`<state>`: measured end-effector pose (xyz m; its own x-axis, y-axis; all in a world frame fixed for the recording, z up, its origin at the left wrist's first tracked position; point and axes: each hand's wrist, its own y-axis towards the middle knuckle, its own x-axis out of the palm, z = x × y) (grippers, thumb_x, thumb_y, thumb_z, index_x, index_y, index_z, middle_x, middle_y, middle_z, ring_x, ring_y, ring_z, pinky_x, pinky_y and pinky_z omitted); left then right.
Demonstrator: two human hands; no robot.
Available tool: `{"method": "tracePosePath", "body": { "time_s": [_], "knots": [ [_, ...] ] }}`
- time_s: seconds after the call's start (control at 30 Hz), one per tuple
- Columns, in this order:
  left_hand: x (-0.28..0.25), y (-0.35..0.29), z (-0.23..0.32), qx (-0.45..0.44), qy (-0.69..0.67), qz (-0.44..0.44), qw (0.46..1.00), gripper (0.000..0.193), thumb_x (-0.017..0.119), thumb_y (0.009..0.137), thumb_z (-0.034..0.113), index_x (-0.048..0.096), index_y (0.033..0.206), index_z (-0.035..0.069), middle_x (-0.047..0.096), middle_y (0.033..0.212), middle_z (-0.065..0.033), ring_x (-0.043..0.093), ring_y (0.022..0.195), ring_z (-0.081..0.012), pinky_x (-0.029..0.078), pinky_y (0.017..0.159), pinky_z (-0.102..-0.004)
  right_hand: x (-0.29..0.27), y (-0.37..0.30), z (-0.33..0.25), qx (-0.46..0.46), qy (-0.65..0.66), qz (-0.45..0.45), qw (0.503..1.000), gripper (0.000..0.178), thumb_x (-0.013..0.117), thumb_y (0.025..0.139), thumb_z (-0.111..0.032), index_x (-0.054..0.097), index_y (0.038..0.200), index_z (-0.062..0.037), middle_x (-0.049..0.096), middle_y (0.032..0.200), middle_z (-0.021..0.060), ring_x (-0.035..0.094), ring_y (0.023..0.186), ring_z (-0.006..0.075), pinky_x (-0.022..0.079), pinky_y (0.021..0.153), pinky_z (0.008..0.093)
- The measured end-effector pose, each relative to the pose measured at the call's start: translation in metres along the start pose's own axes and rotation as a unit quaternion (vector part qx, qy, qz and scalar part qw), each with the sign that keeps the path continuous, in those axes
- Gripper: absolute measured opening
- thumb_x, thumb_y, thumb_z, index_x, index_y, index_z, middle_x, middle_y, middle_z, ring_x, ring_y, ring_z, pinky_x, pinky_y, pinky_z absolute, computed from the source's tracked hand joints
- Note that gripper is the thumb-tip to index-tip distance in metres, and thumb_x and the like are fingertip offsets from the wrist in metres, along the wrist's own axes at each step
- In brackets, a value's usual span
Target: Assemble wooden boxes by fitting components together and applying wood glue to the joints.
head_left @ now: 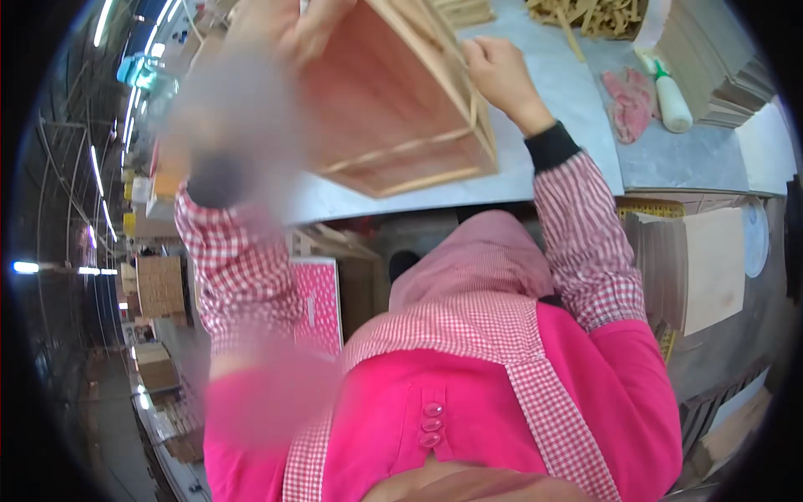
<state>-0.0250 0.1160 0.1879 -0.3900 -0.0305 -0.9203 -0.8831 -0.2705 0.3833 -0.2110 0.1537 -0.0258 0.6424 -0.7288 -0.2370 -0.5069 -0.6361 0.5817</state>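
Up near the top edge of the view, a wooden box (393, 100) is resting tilted on the grey table (569, 109), its open side facing the person and its thin frame slats running along the lower edge. At the box's upper left corner the left hand (288, 29) is gripping the rim, fingers curled over the wood, so that grip is clamped on the box; part of this arm is blurred, and the checked sleeve is hanging down below the box on the left. At the box's right side the right hand (502, 71) is pressing against the rim, fingers bent onto the edge slat, and this grip too is closed on the box, as far as the view is showing. To the right of the box, well apart from it, a pink cloth (629, 102) is lying crumpled on the table, and just beside the cloth a white bottle (669, 96) with a green cap is lying on its side. Beyond the box, at the top edge, a heap of short wooden sticks (598, 15) is sitting on the table. Right of the bottle, stacks of flat boards (719, 71) are lying. Below the box, past the table's front edge, a pale wooden panel (711, 268) is standing upright.
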Motion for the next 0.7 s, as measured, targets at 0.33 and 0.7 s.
{"method": "tracePosePath", "body": {
  "time_s": [0.33, 0.7],
  "knots": [
    [0.005, 0.011, 0.01, 0.107, -0.05, 0.081, 0.99, 0.018, 0.059, 0.092, 0.019, 0.061, 0.098, 0.002, 0.062, 0.095, -0.008, 0.059, 0.086, -0.0156, 0.047, 0.078, -0.0292, -0.043, -0.032, -0.079, -0.01, -0.022, 0.011, 1.0, 0.025, 0.056, 0.09, -0.018, 0.055, 0.074, 0.0021, 0.052, 0.065, 0.0137, 0.048, 0.061, 0.0233, 0.039, 0.056, 0.0339],
    [-0.012, -0.095, -0.039, 0.054, -0.31, 0.543, 0.778, 0.014, 0.059, 0.092, 0.01, 0.063, 0.098, -0.001, 0.063, 0.087, -0.002, 0.059, 0.084, -0.0119, 0.048, 0.073, -0.0254, -0.024, 0.032, -0.182, -0.342, -0.082, 0.123, 0.928, 0.012, 0.067, 0.085, -0.013, 0.067, 0.082, -0.0018, 0.067, 0.081, 0.0108, 0.063, 0.074, 0.0227, 0.049, 0.066, 0.0317]
  ]
}}
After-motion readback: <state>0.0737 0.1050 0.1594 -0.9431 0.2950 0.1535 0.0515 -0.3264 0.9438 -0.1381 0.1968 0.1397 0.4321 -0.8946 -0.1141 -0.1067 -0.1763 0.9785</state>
